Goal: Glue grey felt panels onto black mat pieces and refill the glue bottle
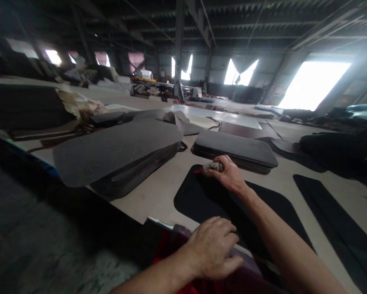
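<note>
A small bottle with a red tip is gripped in my right hand, its tip pointing left at the upper left corner of a black rounded panel. That panel lies flat on the pale table. My left hand is nearer to me, by the table's front edge and the panel's near side. Its fingers are bent and slightly apart, and nothing shows in them.
Stacks of dark rounded panels stand behind, one at the left and one at the centre. A long black strip lies at the right. Dark material is heaped beyond it. The table's edge drops to the floor at the left.
</note>
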`<move>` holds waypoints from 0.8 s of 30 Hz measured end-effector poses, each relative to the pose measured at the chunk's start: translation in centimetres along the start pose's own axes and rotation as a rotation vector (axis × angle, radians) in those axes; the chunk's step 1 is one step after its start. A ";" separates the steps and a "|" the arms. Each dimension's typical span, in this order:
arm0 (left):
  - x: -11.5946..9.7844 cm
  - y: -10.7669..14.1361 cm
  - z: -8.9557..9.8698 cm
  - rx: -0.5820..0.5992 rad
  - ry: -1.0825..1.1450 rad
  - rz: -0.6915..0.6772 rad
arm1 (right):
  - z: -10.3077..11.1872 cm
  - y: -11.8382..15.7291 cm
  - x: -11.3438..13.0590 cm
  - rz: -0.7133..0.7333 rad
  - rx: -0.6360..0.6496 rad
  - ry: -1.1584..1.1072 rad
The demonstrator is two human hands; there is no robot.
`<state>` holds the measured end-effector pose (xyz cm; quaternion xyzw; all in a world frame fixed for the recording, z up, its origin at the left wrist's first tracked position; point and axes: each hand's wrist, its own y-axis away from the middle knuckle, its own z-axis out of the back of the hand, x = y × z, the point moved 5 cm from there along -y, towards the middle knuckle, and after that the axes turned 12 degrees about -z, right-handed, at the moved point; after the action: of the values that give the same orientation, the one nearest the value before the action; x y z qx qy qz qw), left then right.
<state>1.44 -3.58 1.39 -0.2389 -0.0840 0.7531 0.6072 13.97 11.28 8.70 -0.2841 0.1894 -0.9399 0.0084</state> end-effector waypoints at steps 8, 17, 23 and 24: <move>0.1 0.0 0.0 0.011 -0.006 0.009 | 0.0 -1.7 -0.5 -0.044 -0.033 0.064; 0.0 0.0 0.0 -0.008 -0.021 0.010 | 2.1 -2.3 -2.1 -0.079 -0.053 0.192; 0.1 0.0 -0.2 -0.032 0.016 0.032 | 4.9 -1.3 -4.3 -0.121 -0.027 0.211; 0.2 0.0 -0.2 -0.041 0.020 0.038 | 5.4 -1.0 -4.6 -0.129 -0.029 0.215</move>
<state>1.52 -3.43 1.19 -0.2601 -0.0886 0.7604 0.5885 20.84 10.87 10.71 -0.1933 0.1840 -0.9607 -0.0768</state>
